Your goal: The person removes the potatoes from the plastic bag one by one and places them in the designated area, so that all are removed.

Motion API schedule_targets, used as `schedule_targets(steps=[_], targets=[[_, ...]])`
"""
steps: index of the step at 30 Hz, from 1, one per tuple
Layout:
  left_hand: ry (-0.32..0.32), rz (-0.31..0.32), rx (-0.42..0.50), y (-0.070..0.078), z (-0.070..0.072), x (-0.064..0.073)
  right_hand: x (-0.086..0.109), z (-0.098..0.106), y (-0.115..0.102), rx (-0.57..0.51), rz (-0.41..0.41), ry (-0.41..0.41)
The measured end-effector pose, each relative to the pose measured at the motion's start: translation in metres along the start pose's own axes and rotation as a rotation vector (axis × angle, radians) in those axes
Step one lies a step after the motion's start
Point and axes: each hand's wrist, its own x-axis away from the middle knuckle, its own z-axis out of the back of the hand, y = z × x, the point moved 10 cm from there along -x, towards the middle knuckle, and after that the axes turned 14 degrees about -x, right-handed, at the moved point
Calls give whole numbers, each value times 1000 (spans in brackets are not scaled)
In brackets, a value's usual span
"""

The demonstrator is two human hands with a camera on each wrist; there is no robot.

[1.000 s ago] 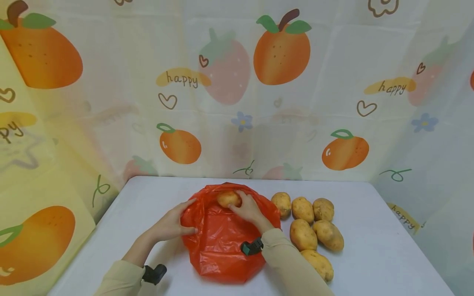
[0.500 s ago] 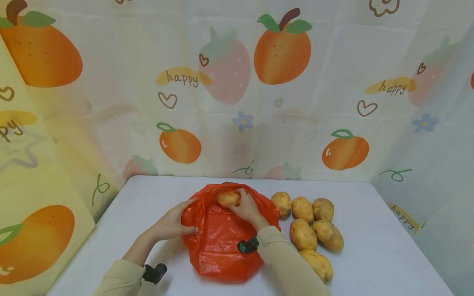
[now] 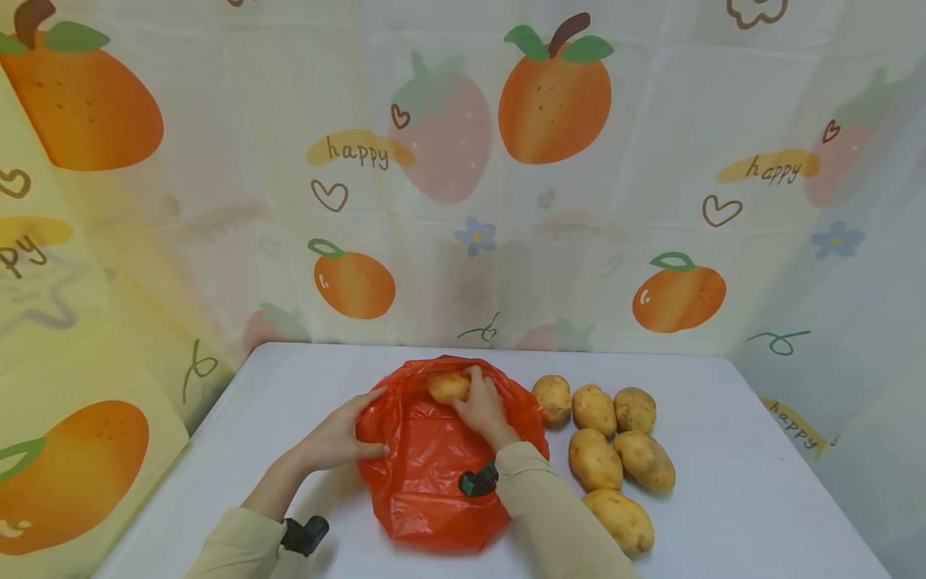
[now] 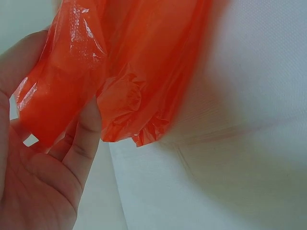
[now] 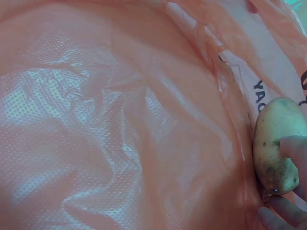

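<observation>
A red plastic bag (image 3: 434, 515) sits on the white table with its mouth spread. My left hand (image 3: 334, 436) holds the bag's left rim, the folded film between thumb and fingers in the left wrist view. Inside the far part of the mouth, my right hand (image 3: 483, 408) grips a potato (image 3: 445, 387). The right wrist view shows this potato (image 5: 277, 134) at the right edge, with dark spots on its skin and fingertips (image 5: 293, 147) on it. Behind it is bag film with black lettering.
Several potatoes (image 3: 595, 458) lie in a loose cluster to the right of the bag, close to my right sleeve (image 3: 557, 515). The white table (image 3: 738, 498) ends at a fruit-print curtain (image 3: 463, 281) behind and at the sides.
My right wrist and forearm have shifted slightly left, with the hand still on the potato in the bag. The left hand keeps its place on the rim.
</observation>
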Motion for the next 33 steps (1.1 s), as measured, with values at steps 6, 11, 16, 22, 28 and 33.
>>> schedule_targets(steps=[6, 11, 16, 22, 28, 33], targets=[[-7, 4, 8, -1, -1, -1, 0, -1, 4, 14, -21, 5], [-9, 3, 8, -2, -2, -1, 2, -2, -1, 6, 13, -37], [-5, 28, 13, -6, -2, -1, 7, -5, -9, 1, 65, -107], [6, -13, -3, -4, 0, 1, 14, -9, -15, -22, 73, -165], [5, -16, -3, -5, 1, 2, 21, -10, -18, -33, 69, -216], [0, -8, 15, -6, 0, 1, 26, -11, -18, -40, 55, -268]])
